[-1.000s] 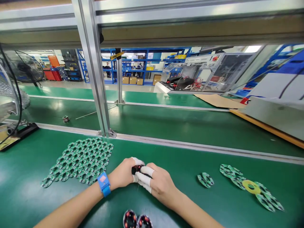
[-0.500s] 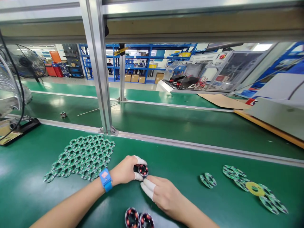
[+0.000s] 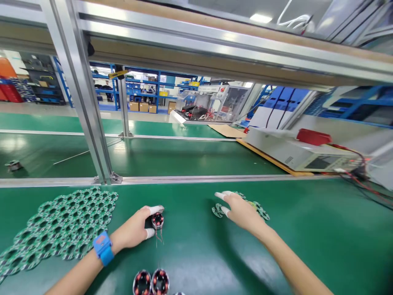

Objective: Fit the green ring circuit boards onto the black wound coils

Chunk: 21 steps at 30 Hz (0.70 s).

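Observation:
A small round motor stator [image 3: 157, 221] with reddish copper windings is between the thumb and fingers of my left hand [image 3: 135, 230]; thin wire leads hang from its near side. White covers sit on several fingertips, and a blue strap circles the left wrist. My right hand [image 3: 244, 211], fingers apart and holding nothing, hovers by a green ring-shaped circuit board [image 3: 217, 211]. More ring boards [image 3: 262, 211] and part of a yellow ring lie behind that hand, partly hidden. Two stators [image 3: 160, 282] stand at the near edge, with a sliver of another beside them.
Many green ring boards [image 3: 66, 217] lie in a close-packed sheet on the left of the green bench. A metal post [image 3: 81, 98] rises from the rail [image 3: 196, 179] behind. Farther right is a grey instrument box [image 3: 276, 149] with cables. One loose stator [image 3: 14, 165] sits beyond the rail.
My right hand has left the stator and moved right to the ring boards, its fingers now spread. The left hand still holds the stator, whose leads now show. The view has turned right.

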Each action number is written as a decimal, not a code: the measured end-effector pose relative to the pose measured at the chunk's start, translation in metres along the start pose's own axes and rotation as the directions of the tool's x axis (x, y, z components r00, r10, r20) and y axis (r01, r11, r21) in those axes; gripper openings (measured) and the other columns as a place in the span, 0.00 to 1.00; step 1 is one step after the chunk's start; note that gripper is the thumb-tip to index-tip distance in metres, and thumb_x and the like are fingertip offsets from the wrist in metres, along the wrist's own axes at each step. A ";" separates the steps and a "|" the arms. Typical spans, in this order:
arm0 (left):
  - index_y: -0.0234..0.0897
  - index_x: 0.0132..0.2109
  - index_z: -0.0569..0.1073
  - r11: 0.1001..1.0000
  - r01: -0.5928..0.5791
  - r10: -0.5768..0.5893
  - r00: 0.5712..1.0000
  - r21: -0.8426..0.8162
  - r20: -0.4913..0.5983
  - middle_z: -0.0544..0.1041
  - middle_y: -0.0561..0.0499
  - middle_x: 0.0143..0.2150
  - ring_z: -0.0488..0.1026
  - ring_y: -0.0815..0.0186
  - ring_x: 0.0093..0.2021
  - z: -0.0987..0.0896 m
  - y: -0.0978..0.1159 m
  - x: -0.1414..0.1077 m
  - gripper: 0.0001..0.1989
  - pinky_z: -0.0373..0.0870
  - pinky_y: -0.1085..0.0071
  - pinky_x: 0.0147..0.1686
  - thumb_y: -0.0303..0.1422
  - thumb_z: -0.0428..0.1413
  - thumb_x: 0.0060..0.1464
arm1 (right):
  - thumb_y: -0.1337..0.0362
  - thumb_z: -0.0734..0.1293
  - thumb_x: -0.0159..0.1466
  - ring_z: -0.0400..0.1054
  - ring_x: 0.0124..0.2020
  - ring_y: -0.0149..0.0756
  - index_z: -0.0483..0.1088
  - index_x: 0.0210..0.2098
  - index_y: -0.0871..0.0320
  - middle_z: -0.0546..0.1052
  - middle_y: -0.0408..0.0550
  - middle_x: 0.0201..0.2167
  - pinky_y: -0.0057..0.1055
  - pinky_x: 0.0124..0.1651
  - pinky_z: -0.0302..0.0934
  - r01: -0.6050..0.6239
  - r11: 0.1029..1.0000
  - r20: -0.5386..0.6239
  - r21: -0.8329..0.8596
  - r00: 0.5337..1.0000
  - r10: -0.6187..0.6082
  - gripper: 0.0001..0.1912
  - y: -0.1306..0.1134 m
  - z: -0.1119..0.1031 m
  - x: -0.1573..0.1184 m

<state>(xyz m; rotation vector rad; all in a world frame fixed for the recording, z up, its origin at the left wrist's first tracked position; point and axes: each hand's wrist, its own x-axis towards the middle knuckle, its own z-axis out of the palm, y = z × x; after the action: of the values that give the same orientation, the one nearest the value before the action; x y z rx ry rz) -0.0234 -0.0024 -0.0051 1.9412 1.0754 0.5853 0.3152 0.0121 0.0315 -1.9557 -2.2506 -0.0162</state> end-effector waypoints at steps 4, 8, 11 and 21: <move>0.38 0.56 0.65 0.999 0.018 -0.021 0.993 -0.027 -0.115 0.67 0.47 0.58 0.63 0.60 0.57 -0.006 0.003 0.000 0.34 0.56 0.60 0.59 0.18 0.48 0.38 | 0.77 0.63 0.50 0.70 0.46 0.44 0.77 0.37 0.54 0.76 0.51 0.45 0.35 0.47 0.64 0.040 0.999 0.051 0.021 0.998 -0.041 0.20 0.026 0.000 0.001; 0.36 0.48 0.70 1.000 -0.004 0.004 0.934 -0.001 -0.357 0.73 0.46 0.49 0.69 0.60 0.48 -0.010 0.017 0.002 0.20 0.65 0.61 0.51 0.25 0.49 0.46 | 0.66 0.63 0.56 0.72 0.34 0.48 0.78 0.32 0.56 0.78 0.54 0.33 0.42 0.37 0.66 -0.020 0.996 -0.042 0.085 0.999 0.023 0.11 0.010 -0.011 0.000; 0.36 0.40 0.72 0.998 -0.056 0.064 0.909 0.033 -0.413 0.75 0.48 0.40 0.70 0.63 0.41 -0.008 0.036 0.000 0.09 0.66 0.65 0.46 0.31 0.49 0.53 | 0.59 0.66 0.55 0.70 0.29 0.40 0.77 0.35 0.57 0.78 0.49 0.29 0.35 0.32 0.66 0.064 0.816 -0.064 0.575 0.997 -0.033 0.12 -0.040 -0.013 0.003; 0.36 0.24 0.65 0.997 -0.061 0.042 0.937 -0.044 -0.347 0.68 0.54 0.25 0.63 0.68 0.29 -0.006 0.041 0.001 0.15 0.60 0.73 0.31 0.35 0.45 0.57 | 0.58 0.69 0.52 0.65 0.21 0.30 0.70 0.48 0.59 0.72 0.45 0.27 0.29 0.25 0.65 -0.036 0.238 0.093 0.971 0.969 -0.229 0.24 -0.163 0.025 0.007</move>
<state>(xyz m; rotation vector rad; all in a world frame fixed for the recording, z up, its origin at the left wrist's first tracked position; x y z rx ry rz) -0.0075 -0.0111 0.0326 1.8655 1.2103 1.0044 0.1510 -0.0017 0.0236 -1.0578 -1.6294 1.3354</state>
